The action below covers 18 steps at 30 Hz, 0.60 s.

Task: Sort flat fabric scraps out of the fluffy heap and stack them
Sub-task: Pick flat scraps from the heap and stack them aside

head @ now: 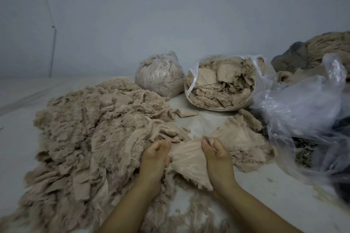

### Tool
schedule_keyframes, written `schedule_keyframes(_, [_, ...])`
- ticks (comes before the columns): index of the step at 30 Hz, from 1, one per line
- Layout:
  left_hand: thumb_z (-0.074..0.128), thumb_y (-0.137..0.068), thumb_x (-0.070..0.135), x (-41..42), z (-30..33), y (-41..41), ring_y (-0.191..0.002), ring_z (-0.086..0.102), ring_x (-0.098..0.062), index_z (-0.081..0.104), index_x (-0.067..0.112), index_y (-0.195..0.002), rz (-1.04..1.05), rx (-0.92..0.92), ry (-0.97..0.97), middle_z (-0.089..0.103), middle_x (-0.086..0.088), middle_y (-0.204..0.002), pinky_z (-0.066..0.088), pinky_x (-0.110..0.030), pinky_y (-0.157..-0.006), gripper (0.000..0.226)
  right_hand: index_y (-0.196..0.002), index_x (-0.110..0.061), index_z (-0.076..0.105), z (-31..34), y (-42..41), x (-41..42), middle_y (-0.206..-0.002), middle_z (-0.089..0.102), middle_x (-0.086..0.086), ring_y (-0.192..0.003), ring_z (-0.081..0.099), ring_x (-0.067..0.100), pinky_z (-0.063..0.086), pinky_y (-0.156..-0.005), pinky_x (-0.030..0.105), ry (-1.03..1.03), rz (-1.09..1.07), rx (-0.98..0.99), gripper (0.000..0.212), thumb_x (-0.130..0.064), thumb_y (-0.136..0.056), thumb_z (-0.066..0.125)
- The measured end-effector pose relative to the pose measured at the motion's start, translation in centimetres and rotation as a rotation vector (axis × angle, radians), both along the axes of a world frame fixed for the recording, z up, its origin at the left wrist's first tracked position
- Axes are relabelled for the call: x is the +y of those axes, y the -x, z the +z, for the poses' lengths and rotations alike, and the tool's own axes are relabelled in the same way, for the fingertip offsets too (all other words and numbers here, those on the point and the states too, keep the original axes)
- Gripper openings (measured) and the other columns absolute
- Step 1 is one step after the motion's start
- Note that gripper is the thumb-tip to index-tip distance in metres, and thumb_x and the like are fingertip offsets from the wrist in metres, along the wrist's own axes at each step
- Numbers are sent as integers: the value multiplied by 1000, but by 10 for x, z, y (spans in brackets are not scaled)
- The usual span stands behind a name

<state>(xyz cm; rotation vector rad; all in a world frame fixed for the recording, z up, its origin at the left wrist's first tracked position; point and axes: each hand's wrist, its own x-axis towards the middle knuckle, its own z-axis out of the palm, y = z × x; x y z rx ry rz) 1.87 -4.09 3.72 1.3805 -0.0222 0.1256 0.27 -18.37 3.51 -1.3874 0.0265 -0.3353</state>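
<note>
Head view shows my left hand [154, 154] and right hand [215, 154] each with a pinching grip on one flat scrap [186, 162] beside the fluffy heap [91, 130], so next I'd lay it on the stack [244, 138] to the right.

Beige fluffy heap [91, 138], beige ribbed scrap [189, 164], clear bags [303, 104].
</note>
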Motion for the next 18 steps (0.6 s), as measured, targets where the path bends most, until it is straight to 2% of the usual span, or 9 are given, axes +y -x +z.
schedule_keyframes(3, [55,-94,21,-4,-3,-6,-42,48,-5,65,9,-74,162,-97,-29,52,3,-44,41,-15,-44,25,-78,2,50,0,0,4,-62,47,2,-55,44,10,36,-46,15,-13,-28,-27,26,-14,-98,50])
schedule_keyframes(6, [54,-94,15,-3,-7,-9,-54,53,-1,65,20,-69,216,-268,-257,61,8,-57,42,-14,-52,28,-70,-10,51,1,-1,1,-56,47,-6,-51,43,6,36,-46,15,-3,-31,-45,27,-14,-97,51])
schedule_keyframes(8, [52,-95,18,0,-11,-12,-55,50,2,61,24,-66,246,-323,-395,58,8,-59,39,-13,-53,30,-70,-13,55,3,-1,-4,-56,51,-5,-52,47,7,39,-46,16,-18,-26,-41,26,-15,-95,53])
schedule_keyframes(9, [52,-95,21,1,-12,-12,-54,48,2,60,24,-66,250,-327,-401,56,8,-58,39,-14,-52,30,-72,-11,57,5,-1,-6,-57,53,-4,-53,49,8,40,-46,16,-27,-21,-38,24,-16,-95,54])
schedule_keyframes(12, [48,-95,32,2,-10,-10,-56,53,-1,64,27,-68,237,-313,-250,61,8,-60,42,-14,-52,32,-76,-7,60,10,-5,-9,-64,55,5,-58,50,16,41,-48,19,-32,-22,-43,20,-17,-94,57])
schedule_keyframes(14, [43,-90,48,1,-8,-8,-74,64,-1,67,37,-83,146,-259,-144,69,11,-78,50,-16,-69,27,-76,-9,62,13,-8,-8,-67,56,9,-62,49,19,40,-49,22,-4,-27,-69,21,-18,-94,57])
schedule_keyframes(15, [43,-86,55,-1,-9,-6,-89,65,-5,64,41,-97,39,-213,-92,70,9,-93,52,-23,-82,28,-75,-12,63,15,-9,-5,-66,57,8,-61,49,19,40,-50,24,48,-28,-93,21,-19,-94,57])
schedule_keyframes(17, [50,-80,58,-9,-8,-1,-111,61,-14,53,30,-125,-215,-72,-18,64,1,-119,48,-39,-97,53,-76,-20,68,17,-11,4,-66,63,2,-60,55,20,44,-55,27,206,-14,-153,19,-20,-93,59])
schedule_keyframes(18, [56,-79,53,-13,-9,1,-110,62,-18,51,23,-128,-309,-27,-1,64,-3,-121,50,-39,-95,58,-77,-25,70,19,-12,9,-68,68,-3,-63,61,16,48,-61,29,278,-6,-178,18,-20,-92,60])
